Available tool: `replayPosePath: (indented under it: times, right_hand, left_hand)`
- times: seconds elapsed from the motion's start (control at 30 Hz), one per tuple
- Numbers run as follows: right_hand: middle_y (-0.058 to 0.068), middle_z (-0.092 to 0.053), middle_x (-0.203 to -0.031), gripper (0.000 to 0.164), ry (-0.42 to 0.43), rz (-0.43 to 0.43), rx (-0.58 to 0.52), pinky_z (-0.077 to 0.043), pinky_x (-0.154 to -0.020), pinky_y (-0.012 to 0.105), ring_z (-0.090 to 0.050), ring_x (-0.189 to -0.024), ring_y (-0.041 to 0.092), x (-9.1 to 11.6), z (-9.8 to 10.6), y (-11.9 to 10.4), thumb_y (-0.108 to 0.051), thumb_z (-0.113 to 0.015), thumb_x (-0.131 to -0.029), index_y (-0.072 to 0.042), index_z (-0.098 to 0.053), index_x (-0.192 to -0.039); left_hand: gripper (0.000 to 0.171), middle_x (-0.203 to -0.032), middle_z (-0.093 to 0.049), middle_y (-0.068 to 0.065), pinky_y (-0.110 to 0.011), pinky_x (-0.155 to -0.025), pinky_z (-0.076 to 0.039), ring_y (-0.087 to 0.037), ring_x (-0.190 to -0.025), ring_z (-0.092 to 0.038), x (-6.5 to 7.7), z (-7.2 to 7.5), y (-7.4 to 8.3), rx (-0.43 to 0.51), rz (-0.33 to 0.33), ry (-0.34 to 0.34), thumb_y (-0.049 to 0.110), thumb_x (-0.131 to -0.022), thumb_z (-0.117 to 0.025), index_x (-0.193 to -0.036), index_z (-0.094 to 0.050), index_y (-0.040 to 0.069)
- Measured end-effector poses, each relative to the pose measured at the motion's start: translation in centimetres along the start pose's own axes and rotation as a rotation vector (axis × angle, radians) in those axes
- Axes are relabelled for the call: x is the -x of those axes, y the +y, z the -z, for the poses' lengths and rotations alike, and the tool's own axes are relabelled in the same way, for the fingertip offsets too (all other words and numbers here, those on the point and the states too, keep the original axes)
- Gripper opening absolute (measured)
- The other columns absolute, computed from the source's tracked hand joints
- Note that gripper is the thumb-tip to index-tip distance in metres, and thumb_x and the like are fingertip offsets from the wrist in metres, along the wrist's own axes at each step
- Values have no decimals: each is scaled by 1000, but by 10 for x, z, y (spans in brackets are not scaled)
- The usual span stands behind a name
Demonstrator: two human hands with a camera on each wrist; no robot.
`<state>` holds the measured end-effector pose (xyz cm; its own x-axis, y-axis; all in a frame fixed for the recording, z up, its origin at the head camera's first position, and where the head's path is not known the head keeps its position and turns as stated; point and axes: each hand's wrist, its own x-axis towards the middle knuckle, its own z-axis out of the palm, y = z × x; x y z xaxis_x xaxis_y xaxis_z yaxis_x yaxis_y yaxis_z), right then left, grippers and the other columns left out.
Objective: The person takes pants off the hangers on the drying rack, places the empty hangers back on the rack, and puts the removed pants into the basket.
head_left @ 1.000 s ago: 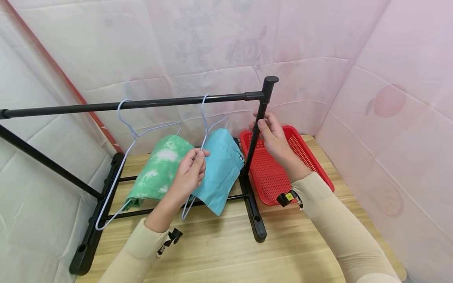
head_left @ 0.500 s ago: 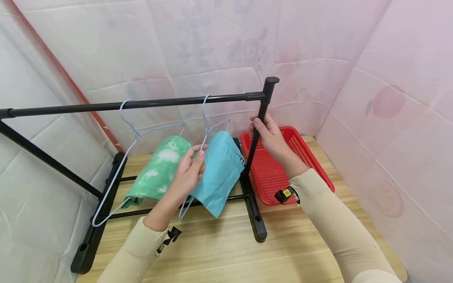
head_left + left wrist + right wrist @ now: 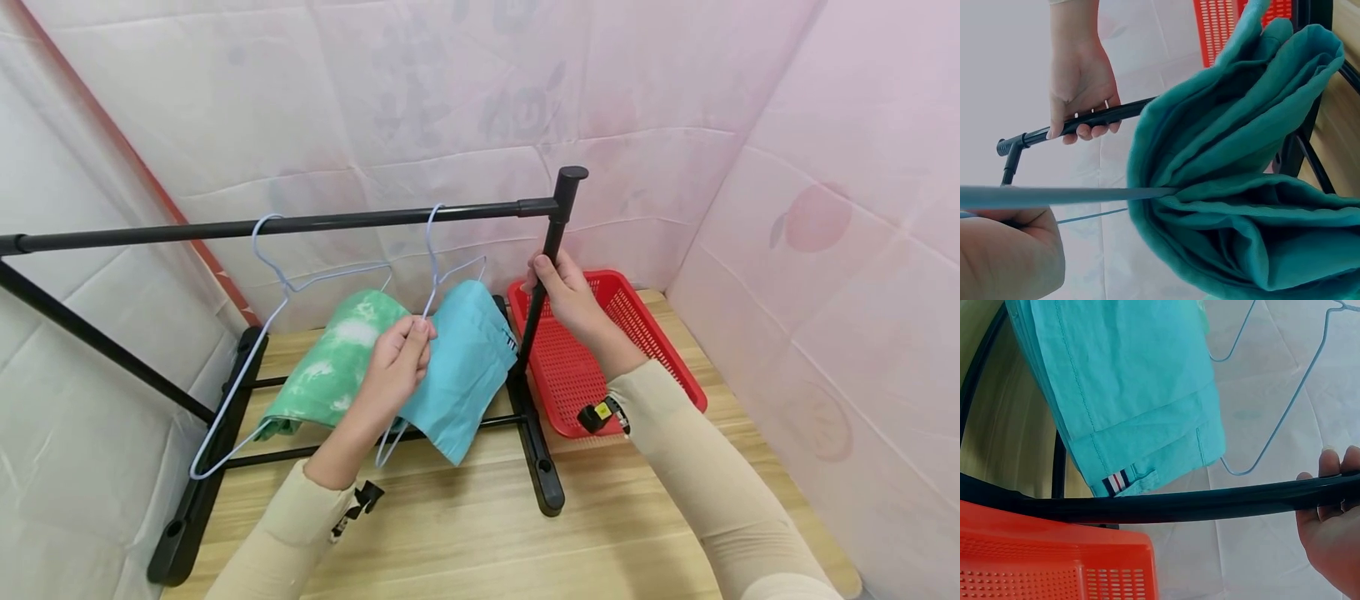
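A pale blue wire hanger (image 3: 432,271) hooks over the black rack's top rail (image 3: 352,220). Folded over its lower bar is a turquoise garment (image 3: 468,358) with stitched seams and, in the right wrist view, a small striped tab (image 3: 1116,482). My left hand (image 3: 397,358) pinches the hanger's wire at the near shoulder, beside the garment. My right hand (image 3: 570,300) grips the rack's right upright (image 3: 534,321) below the rail end, its fingers curled round the tube in the left wrist view. Left along the rail, a second wire hanger (image 3: 279,312) carries a green-and-white mottled cloth (image 3: 345,350).
A red perforated basket (image 3: 663,350) stands right of the rack on the wooden table (image 3: 465,533). The rack's black feet (image 3: 542,467) and lower crossbars lie along the tabletop. White printed sheets (image 3: 637,100) enclose the back and sides.
My left fingers have curled in closer on the wire, and the hanger's near lower corner has shifted slightly left. The second hanger's near corner has swung a little left. My right hand keeps its grip.
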<state>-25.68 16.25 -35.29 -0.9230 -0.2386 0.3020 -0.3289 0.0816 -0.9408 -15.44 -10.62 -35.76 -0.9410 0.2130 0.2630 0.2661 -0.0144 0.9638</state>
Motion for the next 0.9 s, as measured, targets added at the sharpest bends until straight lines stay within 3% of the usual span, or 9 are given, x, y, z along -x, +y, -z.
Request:
replayPosePath:
  times: [0.23,0.47,0.6,0.9]
  right_hand:
    - [32,-48,-100,21,-14,9,19,-46,-93,46,-52,-96,42,2,-4,-12,-16,-42,-108,5,-43,-112]
    - [29,-48,-98,22,-5,24,11,-46,-93,44,-52,-95,41,-3,-2,1,-18,-42,-109,3,-43,-112]
    - [26,-50,-96,26,-5,30,18,-46,-90,43,-53,-94,38,-3,-3,2,-23,-43,-108,2,-43,-114]
    - [25,-52,-95,23,-5,52,32,-46,-88,42,-54,-94,36,-1,-5,2,-26,-44,-108,-3,-45,-111]
  left_hand:
    - [32,-56,-35,-3,-21,-46,-30,-10,-48,-34,0,-1,-1,-102,-72,65,23,-110,-38,-97,-55,0]
    - [29,-57,-40,-6,-21,-49,-33,-9,-49,-38,-2,-4,4,-226,-84,86,14,-110,-36,-98,-57,-2]
    - [28,-57,-40,-6,-21,-49,-32,-8,-49,-38,-2,-5,8,-228,-86,89,10,-109,-35,-98,-57,-3]
    - [30,-56,-40,-5,-23,-45,-31,-12,-47,-37,4,-3,17,-195,-149,85,21,-110,-39,-96,-57,2]
